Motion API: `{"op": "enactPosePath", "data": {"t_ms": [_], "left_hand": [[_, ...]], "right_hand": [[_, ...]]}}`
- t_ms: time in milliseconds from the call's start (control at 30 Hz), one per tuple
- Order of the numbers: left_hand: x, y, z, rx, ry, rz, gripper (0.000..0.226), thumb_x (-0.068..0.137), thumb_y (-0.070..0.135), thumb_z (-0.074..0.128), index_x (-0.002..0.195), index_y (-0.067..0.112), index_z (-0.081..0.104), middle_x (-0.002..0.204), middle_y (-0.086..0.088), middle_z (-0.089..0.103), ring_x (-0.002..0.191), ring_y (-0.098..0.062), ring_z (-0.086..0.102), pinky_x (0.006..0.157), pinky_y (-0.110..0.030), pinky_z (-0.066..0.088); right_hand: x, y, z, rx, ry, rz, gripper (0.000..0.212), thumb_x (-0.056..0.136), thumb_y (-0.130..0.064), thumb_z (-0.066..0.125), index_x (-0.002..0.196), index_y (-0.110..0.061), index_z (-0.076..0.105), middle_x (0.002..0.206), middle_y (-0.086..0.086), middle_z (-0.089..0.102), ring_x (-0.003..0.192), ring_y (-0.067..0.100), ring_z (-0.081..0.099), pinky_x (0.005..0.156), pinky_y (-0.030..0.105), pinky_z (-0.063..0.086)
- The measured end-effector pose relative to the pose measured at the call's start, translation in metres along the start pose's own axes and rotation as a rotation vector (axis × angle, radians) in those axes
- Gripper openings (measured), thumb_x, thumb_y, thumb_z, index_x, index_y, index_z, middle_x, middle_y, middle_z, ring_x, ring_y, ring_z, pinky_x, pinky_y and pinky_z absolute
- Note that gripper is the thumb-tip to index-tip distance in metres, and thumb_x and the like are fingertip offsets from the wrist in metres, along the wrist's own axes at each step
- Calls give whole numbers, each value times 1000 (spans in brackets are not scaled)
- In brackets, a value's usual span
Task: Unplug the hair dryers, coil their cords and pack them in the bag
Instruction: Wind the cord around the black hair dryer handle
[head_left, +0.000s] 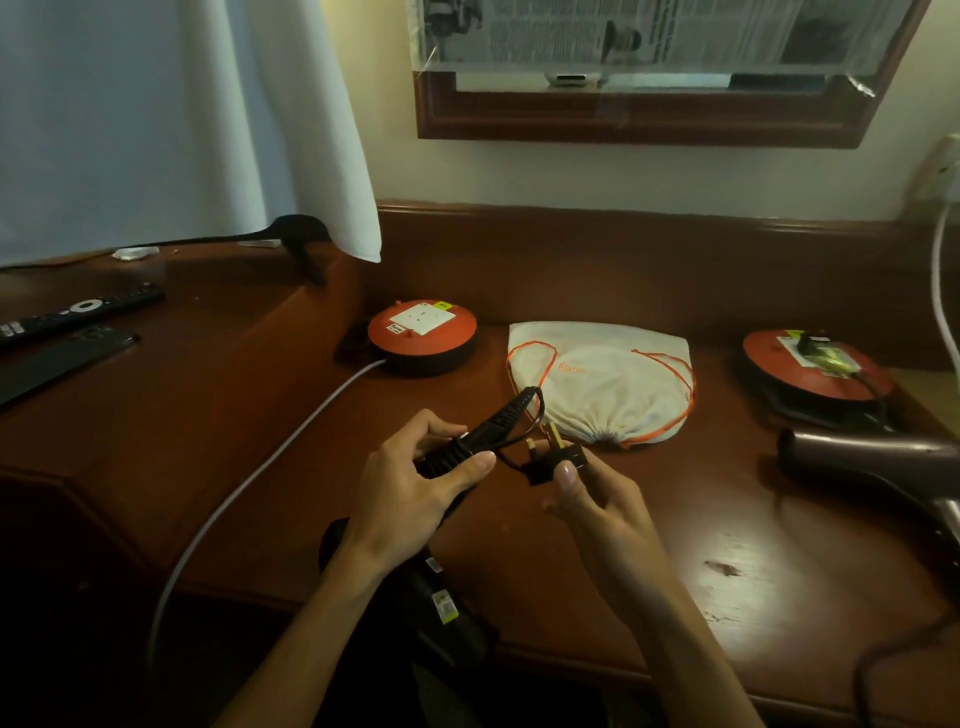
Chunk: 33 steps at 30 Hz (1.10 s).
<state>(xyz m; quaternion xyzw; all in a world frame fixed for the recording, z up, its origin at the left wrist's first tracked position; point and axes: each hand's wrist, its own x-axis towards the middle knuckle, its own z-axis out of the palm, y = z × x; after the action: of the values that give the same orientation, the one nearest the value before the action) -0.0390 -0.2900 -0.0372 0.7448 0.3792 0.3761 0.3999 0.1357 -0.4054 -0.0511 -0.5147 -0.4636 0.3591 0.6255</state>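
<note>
My left hand (415, 483) grips the handle of a black hair dryer (439, 597) together with its wound black cord (488, 431); the dryer's body hangs below the desk edge. My right hand (587, 499) pinches the cord's black plug (558, 457), whose brass pins point up and left. A white drawstring bag (602, 379) with orange cords lies flat on the desk just beyond my hands. A second, mauve hair dryer (883, 467) lies at the right, its cord running to the right orange cable reel (810, 369), where a plug sits in the socket.
The left orange cable reel (422, 332) has nothing in its socket, and a white cable (260, 467) trails from it off the desk. Two remotes (78, 312) lie on the raised left part. A white cloth (182, 119) hangs at upper left. A framed mirror (649, 109) is on the wall.
</note>
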Motion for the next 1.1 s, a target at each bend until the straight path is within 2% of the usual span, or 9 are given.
{"op": "enactPosePath", "data": {"t_ms": [133, 300, 467, 567, 633, 733, 833, 967, 1100], "left_hand": [[-7, 0, -1, -20, 53, 18, 31, 79, 49, 80, 96, 28, 64, 91, 9, 76, 87, -9, 73, 74, -32, 60], [-17, 6, 5, -7, 61, 68, 31, 79, 48, 81, 97, 28, 65, 92, 11, 75, 89, -9, 72, 74, -30, 57], [-18, 7, 8, 0, 42, 70, 29, 81, 46, 80, 100, 30, 65, 94, 17, 74, 91, -6, 71, 74, -24, 56], [-17, 7, 8, 7, 45, 67, 28, 84, 47, 78, 101, 31, 64, 93, 17, 73, 88, -4, 71, 70, -19, 54], [-15, 6, 9, -2, 61, 61, 28, 84, 46, 77, 102, 30, 63, 92, 15, 73, 87, -5, 71, 69, -22, 55], [-12, 5, 10, 17, 85, 64, 29, 84, 44, 78, 102, 28, 62, 93, 15, 73, 89, -4, 71, 71, -28, 59], [-15, 7, 14, 34, 106, 104, 32, 82, 42, 80, 104, 28, 61, 96, 17, 72, 91, 0, 70, 70, -20, 59], [-25, 10, 17, 59, 116, 148, 32, 82, 40, 81, 105, 28, 63, 99, 16, 71, 92, -1, 70, 67, -13, 56], [-29, 11, 16, 54, 140, 184, 30, 83, 35, 81, 106, 25, 64, 102, 16, 72, 95, 5, 69, 69, -8, 54]], "right_hand": [[10, 10, 2, 260, 158, 45, 42, 100, -37, 57, 126, -4, 60, 117, 20, 71, 109, 37, 70, 79, 36, 60], [19, 22, 5, 380, 243, 134, 44, 100, -34, 49, 124, 2, 57, 117, 30, 68, 106, 46, 68, 72, 37, 57], [25, 22, 5, 525, 209, 134, 47, 106, -37, 43, 139, -7, 57, 135, 29, 59, 112, 35, 59, 86, 40, 48], [23, 20, 3, 572, 155, 96, 60, 100, -48, 53, 141, -3, 53, 127, 35, 57, 113, 40, 57, 100, 53, 43], [19, 16, 3, 564, 138, 87, 71, 89, -54, 68, 134, -1, 55, 115, 31, 61, 107, 42, 60, 91, 50, 48], [8, 12, 8, 436, 89, 40, 67, 84, -52, 74, 121, 0, 56, 114, 26, 66, 103, 39, 67, 80, 41, 55], [4, 9, 15, 309, 119, -13, 62, 82, -56, 75, 110, -2, 59, 108, 24, 69, 100, 41, 70, 77, 41, 58], [11, 1, 13, 385, 174, 21, 62, 72, -58, 81, 91, -5, 56, 93, 22, 72, 78, 40, 73, 56, 33, 58], [13, -6, 9, 352, 144, 31, 44, 82, -45, 75, 86, -5, 55, 97, 33, 70, 76, 47, 72, 47, 33, 55]]}}
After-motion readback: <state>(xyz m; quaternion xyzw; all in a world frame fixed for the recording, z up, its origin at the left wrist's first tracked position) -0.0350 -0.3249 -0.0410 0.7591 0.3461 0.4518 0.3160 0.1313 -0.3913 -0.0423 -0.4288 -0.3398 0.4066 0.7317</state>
